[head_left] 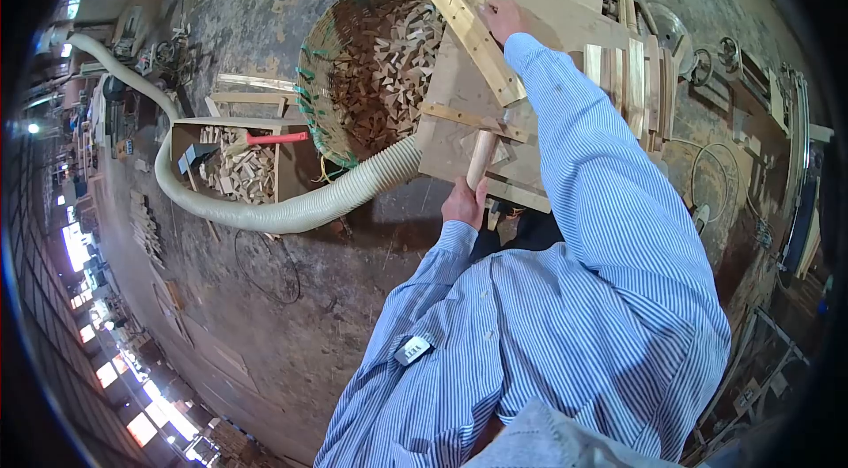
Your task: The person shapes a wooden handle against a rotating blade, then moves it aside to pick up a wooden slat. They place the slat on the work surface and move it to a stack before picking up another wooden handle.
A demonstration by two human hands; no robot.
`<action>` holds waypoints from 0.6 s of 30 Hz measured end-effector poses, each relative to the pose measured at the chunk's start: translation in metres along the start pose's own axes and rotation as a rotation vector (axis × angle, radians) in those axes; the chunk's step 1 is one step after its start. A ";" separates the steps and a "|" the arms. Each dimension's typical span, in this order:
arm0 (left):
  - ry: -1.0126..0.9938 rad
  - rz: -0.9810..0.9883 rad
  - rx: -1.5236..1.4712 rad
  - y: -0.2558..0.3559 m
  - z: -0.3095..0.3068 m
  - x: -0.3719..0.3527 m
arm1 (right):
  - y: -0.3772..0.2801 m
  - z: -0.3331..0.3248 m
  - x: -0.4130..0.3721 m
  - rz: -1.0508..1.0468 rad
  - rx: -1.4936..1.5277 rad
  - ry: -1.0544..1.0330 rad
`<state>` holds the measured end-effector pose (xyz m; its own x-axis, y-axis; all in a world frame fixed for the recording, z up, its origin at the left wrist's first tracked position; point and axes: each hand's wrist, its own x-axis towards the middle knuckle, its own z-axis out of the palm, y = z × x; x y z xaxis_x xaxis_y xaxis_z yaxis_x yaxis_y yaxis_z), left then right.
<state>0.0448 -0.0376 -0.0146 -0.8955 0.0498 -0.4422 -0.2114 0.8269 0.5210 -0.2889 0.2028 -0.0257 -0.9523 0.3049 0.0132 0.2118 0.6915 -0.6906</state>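
My left hand (464, 203) is closed around the lower end of a pale wooden piece (482, 157). The upper end of that piece meets a narrow wooden bar (473, 120) that lies across the worktable (455, 84). My right hand (503, 20) is farther up the table, its fingers curled against the edge of a long wooden strip (468, 35). This strip lies diagonally and has small dark holes along it. What the right fingertips press on is partly hidden.
Left of the table stands a wicker basket (316, 97) full of wood offcuts. A ribbed hose (327, 203) curves below it to the table's edge. A wooden box (287, 177) with offcuts has a red-handled tool (278, 139) on it. Wooden slats (636, 84) lie at the right.
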 end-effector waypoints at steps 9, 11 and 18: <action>0.026 -0.028 0.071 0.027 -0.002 0.020 | 0.012 0.005 0.039 0.061 0.049 -0.065; 0.033 -0.033 0.096 0.033 -0.001 0.026 | 0.016 0.007 0.048 0.035 0.034 -0.036; 0.048 -0.048 0.176 0.055 0.002 0.054 | 0.025 0.001 0.076 -0.039 0.048 0.073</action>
<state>-0.0141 0.0121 -0.0115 -0.9046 -0.0149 -0.4259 -0.1858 0.9133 0.3625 -0.3559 0.2425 -0.0434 -0.9407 0.3267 0.0917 0.1628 0.6717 -0.7227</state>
